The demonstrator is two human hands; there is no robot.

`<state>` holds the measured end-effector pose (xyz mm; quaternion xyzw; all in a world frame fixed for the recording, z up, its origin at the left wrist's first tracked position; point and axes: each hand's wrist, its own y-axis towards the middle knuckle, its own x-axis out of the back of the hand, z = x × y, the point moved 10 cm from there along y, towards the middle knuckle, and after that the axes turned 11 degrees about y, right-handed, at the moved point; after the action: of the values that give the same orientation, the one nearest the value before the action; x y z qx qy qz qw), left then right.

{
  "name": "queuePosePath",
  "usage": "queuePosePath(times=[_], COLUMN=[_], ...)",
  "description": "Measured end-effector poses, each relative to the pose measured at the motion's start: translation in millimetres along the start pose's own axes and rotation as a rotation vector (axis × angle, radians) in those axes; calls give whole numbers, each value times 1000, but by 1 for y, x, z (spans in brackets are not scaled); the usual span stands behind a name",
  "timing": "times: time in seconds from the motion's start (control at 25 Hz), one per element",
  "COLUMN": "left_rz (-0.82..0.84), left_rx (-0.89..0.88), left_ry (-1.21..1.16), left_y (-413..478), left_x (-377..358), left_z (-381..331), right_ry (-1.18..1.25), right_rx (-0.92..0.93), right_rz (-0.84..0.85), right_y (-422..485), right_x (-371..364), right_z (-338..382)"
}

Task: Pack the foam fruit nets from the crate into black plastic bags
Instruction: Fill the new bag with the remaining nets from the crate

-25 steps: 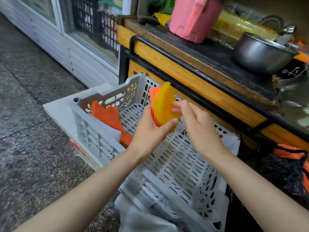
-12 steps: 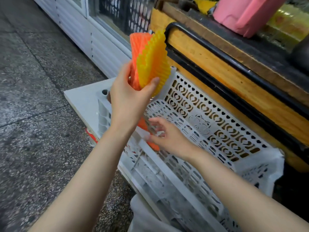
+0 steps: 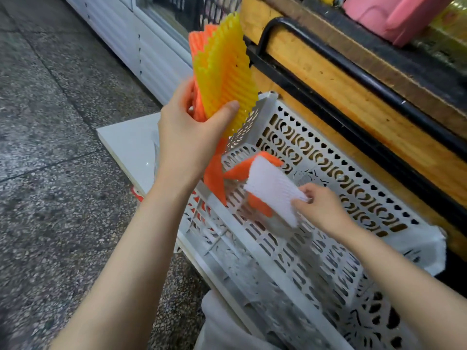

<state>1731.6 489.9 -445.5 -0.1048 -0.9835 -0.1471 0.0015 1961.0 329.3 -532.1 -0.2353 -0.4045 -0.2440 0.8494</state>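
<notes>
CHANGE: white foam net (image 3: 273, 190) newly pinched in fingers of right hand (image 3: 321, 208), inside crate (image 3: 328, 168) | HELD: yellow-and-orange net stack (image 3: 222, 72) clamped in left hand (image 3: 187, 140) | NEXT: likely add to stack, bag later

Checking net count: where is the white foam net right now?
Head view, centre-right: the right hand pinches the white foam net inside the crate, just above an orange net.

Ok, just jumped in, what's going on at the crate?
A person is gathering foam nets from the white crate. The left hand grips a bunch of yellow and orange nets held above the crate's corner. The right hand pinches a white net inside the crate, with more orange nets beside it.
</notes>
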Motion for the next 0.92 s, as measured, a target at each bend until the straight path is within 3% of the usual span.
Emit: queuePosePath(times=[0.16,0.28,0.44,0.56,0.72,0.84,0.92], left_rz=[29,66,131,258,428,409,344], left_rx=[34,90,123,159,208,205,166], left_ry=[65,180,256,189,-92,13,121], left_y=[-6,-12,-22,-31,-46,-44,-39], left_x=[-9,-19,-33,-54,-79,-79,-71], left_z=[6,13,19,21,13,13,13], right_ry=[140,423,772,663,457,367,446], right_rx=[72,125,162,163,184,285,337], right_rz=[-156,-290,-269,-145,-164,-174,-108], right_y=[-17,-31,-40,-37,-28,-31,-33], right_x=[45,61,52,30,27,28,22], right_z=[15,36,63,82,86,93,99])
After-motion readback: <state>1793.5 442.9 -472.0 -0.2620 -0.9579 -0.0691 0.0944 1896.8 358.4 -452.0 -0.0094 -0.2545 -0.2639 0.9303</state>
